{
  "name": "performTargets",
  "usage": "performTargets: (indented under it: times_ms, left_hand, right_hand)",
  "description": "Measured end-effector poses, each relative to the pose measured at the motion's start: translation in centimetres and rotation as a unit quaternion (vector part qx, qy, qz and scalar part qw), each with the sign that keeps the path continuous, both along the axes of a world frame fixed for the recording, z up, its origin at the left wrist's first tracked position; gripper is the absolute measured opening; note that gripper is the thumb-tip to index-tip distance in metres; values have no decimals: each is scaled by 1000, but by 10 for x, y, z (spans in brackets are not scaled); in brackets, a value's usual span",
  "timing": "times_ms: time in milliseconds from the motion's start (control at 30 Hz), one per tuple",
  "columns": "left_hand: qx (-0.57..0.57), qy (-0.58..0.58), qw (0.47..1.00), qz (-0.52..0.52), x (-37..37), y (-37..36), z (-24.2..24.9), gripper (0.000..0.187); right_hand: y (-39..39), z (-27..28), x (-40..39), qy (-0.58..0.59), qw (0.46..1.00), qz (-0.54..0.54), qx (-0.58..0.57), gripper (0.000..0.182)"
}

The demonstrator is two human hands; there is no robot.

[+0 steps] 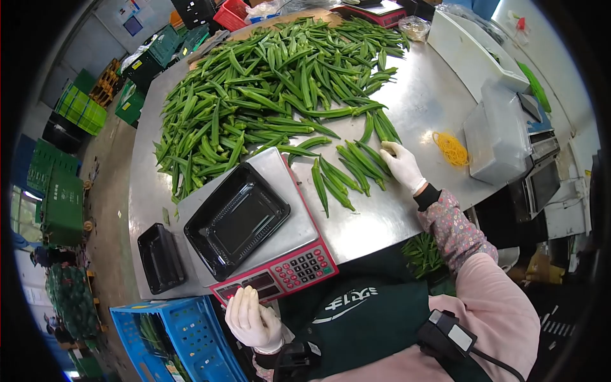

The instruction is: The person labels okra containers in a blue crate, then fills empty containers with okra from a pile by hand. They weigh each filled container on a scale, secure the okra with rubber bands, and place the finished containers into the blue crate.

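Observation:
My right hand [404,167], in a white glove, is curled at the right end of a small group of okra [363,164] on the steel table. Its fingertips are against the pods and partly hidden. My left hand [254,321], also gloved, is raised in front of the scale's display with its fingers extended close together and nothing in them. A black plastic tray [238,219] sits on the pan of the red-framed weighing scale [302,267]; no okra shows in it. Several more okra [332,181] lie between the scale and my right hand.
A large okra heap [267,89] covers the far table. A smaller black tray [160,258] stands left of the scale. Yellow rubber bands [450,148], a clear plastic container [499,134] and a white box [474,54] are at right. A blue crate [181,337] stands below left.

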State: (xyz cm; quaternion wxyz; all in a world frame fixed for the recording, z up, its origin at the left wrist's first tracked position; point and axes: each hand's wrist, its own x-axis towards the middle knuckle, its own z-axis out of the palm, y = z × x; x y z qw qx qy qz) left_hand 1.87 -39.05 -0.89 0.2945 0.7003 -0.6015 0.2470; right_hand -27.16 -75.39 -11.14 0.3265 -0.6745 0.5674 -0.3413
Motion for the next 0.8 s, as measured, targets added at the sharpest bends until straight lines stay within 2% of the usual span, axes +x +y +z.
performTargets:
  times_ms: [100, 167, 200, 267, 300, 333, 400, 433, 533, 567, 600, 700, 800]
  left_hand:
    - [-1, 2, 1000, -5, -1, 0, 0, 37]
    - [1, 1, 1000, -6, -2, -1, 1, 37]
    - [3, 0, 1000, -7, -2, -2, 2, 37]
    - [0, 6, 1000, -2, -6, -5, 5, 31]
    - [-4, 12, 1000, 3, -7, -6, 6, 25]
    - [-2, 12, 1000, 2, -7, -6, 6, 25]
    - [-4, 14, 1000, 2, -6, -6, 5, 25]
    - [-3, 14, 1000, 1, -6, -5, 4, 25]
    - [10, 16, 1000, -1, -5, -6, 3, 25]
    - [8, 19, 1000, -3, -5, -6, 3, 27]
    - [7, 22, 1000, -3, -5, -7, 3, 29]
    - [16, 23, 1000, -4, -3, -7, 4, 31]
    - [19, 16, 1000, -4, -4, -9, 2, 30]
  right_hand:
    - [3, 1, 7, 2, 1000, 3, 28, 52]
    - [9, 7, 19, 99, 995, 16, -26, 52]
    - [13, 8, 24, 98, 995, 16, -26, 52]
    - [21, 8, 30, 188, 969, 59, -150, 52]
    - [22, 8, 30, 218, 949, 53, -221, 45]
    - [20, 7, 28, 218, 949, 53, -219, 45]
    - [12, 7, 21, 144, 989, 26, -33, 37]
    - [13, 6, 20, 144, 989, 25, -32, 37]
    - [19, 5, 18, 129, 982, 17, -140, 30]
    - [24, 6, 19, 153, 966, 18, -208, 27]
    - [31, 12, 18, 154, 966, 18, -208, 27]
    - [49, 24, 22, 251, 913, 57, -316, 20]
    - [55, 17, 20, 312, 886, 52, -340, 14]
